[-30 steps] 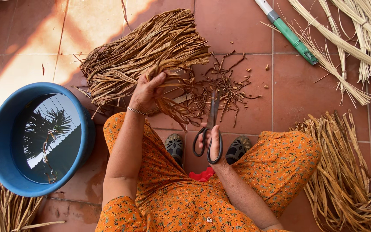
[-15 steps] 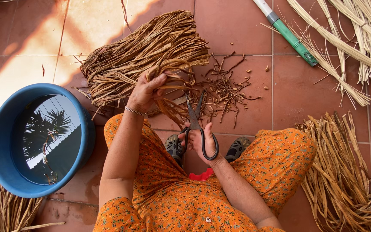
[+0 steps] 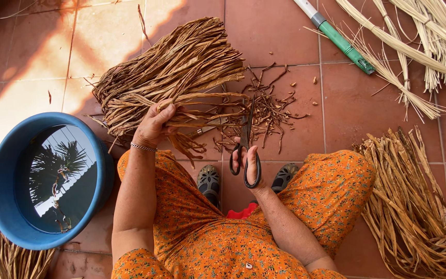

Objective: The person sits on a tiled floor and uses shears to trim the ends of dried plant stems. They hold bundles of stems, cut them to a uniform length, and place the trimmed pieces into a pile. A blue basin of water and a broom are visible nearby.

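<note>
Terracotta tiled floor point(image 3: 280, 31), sunlit at its upper left corner. The right hand point(image 3: 251, 164) is closed through the handles of black scissors point(image 3: 245, 147), blades up at the strand ends. The left hand point(image 3: 155, 124) is clamped on a bundle of dried brown strands point(image 3: 174, 77), just left of the scissors. Since half a second ago, the scissors have turned upright. Trimmings point(image 3: 274, 106) lie beyond; a blue water basin point(image 3: 6, 155) sits left.

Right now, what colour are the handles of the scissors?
Black; the scissors are in the right hand, seen in the head view.
</note>
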